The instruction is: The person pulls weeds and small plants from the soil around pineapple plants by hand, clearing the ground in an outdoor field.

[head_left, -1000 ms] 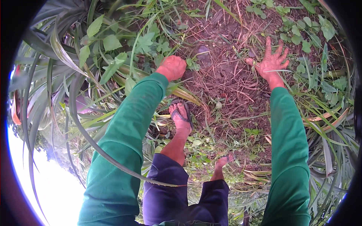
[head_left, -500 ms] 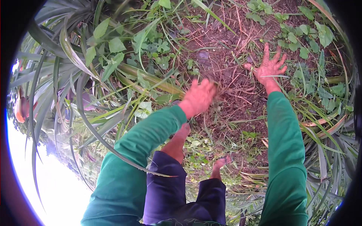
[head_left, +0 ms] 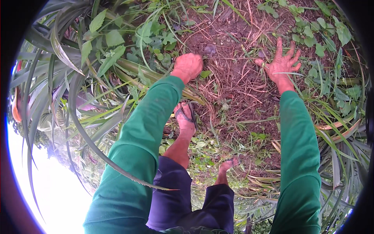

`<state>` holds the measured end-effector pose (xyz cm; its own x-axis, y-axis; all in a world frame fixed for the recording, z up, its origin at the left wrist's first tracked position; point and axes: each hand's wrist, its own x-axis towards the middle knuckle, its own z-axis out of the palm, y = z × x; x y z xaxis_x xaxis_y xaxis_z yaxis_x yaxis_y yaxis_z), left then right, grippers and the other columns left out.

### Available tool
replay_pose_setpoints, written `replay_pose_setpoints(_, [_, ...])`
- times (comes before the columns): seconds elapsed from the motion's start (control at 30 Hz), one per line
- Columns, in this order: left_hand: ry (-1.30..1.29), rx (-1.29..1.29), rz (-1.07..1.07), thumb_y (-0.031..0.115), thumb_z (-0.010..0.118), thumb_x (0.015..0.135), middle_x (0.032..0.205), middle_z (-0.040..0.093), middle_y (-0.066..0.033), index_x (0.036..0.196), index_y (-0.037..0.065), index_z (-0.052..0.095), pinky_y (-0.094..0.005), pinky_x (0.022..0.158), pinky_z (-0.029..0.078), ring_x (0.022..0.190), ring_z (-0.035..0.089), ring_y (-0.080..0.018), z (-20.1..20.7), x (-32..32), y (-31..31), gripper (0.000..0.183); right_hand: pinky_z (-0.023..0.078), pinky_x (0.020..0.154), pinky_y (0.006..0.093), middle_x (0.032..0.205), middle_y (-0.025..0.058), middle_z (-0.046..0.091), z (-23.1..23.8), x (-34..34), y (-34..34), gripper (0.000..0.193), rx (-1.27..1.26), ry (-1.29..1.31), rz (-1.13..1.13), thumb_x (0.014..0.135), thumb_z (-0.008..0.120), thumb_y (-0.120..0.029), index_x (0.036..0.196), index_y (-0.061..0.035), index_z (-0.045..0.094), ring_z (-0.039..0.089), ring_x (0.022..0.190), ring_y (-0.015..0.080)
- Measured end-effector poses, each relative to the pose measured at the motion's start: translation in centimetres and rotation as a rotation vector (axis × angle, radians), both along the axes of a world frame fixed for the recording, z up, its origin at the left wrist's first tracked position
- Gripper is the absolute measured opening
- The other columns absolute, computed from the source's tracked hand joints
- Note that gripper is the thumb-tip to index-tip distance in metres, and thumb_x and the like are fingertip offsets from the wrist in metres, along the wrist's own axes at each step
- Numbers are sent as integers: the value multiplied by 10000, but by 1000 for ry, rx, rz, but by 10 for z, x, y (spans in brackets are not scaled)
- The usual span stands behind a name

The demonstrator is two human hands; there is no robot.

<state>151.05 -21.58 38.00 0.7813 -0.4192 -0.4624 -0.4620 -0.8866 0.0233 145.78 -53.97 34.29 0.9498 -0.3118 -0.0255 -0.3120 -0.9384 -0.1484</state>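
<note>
My left hand (head_left: 188,67) is closed in a fist, low over the weedy ground beside a thick green leaf stalk (head_left: 134,67). What its fingers hold is hidden. A thin pale stem (head_left: 230,58) stretches from near that fist toward my right hand (head_left: 281,64); I cannot tell whether either hand grips it. The right hand is open, fingers spread over soil and short weeds, with a grass blade crossing its wrist. Between the hands lies brown soil (head_left: 237,84) strewn with dry stems and straw.
Long spiny-edged leaves (head_left: 74,97) arch in from the left, one across my left sleeve. Broad-leaved weeds (head_left: 150,37) grow ahead of the left hand, others (head_left: 311,33) at the far right. My sandalled foot (head_left: 186,117) stands just behind the left hand. More long leaves (head_left: 343,156) crowd the right.
My left hand has swept left and farther ahead and is now a fist, uncovering my sandalled foot. The right hand stays spread, shifted slightly right and ahead.
</note>
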Motion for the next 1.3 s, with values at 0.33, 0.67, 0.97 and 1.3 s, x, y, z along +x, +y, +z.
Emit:
replay_pose_setpoints(0.33, [458, 97, -559, 207, 537, 869, 1050, 618, -172, 1233, 46, 533, -478, 737, 522, 923, 626, -275, 62, -118, -67, 399, 71, 1032, 747, 1575, 198, -45, 6, -1, -4, 1217, -30, 47, -11, 527, 630, -858, 1517, -391, 97, -43, 1408, 528])
replay_pose_setpoints(0.67, [-13, 286, -12, 172, 580, 826, 817, 704, -116, 792, 70, 702, -402, 643, 557, 774, 706, -297, 0, -31, 21, 162, 88, 1018, 737, 1579, 194, 4, 0, -2, 3, 1209, -33, -92, 25, 552, 648, -834, 1522, -386, 82, 2, 1414, 499])
replay_pose_setpoints(0.97, [320, -84, -69, 181, 561, 806, 792, 667, -197, 887, 20, 624, -462, 704, 553, 797, 674, -370, 25, -101, 9, 191, 47, 1010, 746, 1582, 193, -18, -6, -4, 2, 1212, 13, -162, 62, 541, 656, -836, 1520, -400, 92, -54, 1405, 519])
replay_pose_setpoints(1.3, [126, 430, 184, 225, 495, 877, 1182, 606, -236, 1056, -30, 637, -475, 905, 504, 1107, 591, -377, -2, -11, 96, 342, 51, 1017, 733, 1583, 184, -13, -12, -5, 2, 1207, 19, -173, 55, 536, 631, -859, 1518, -403, 96, -51, 1411, 502])
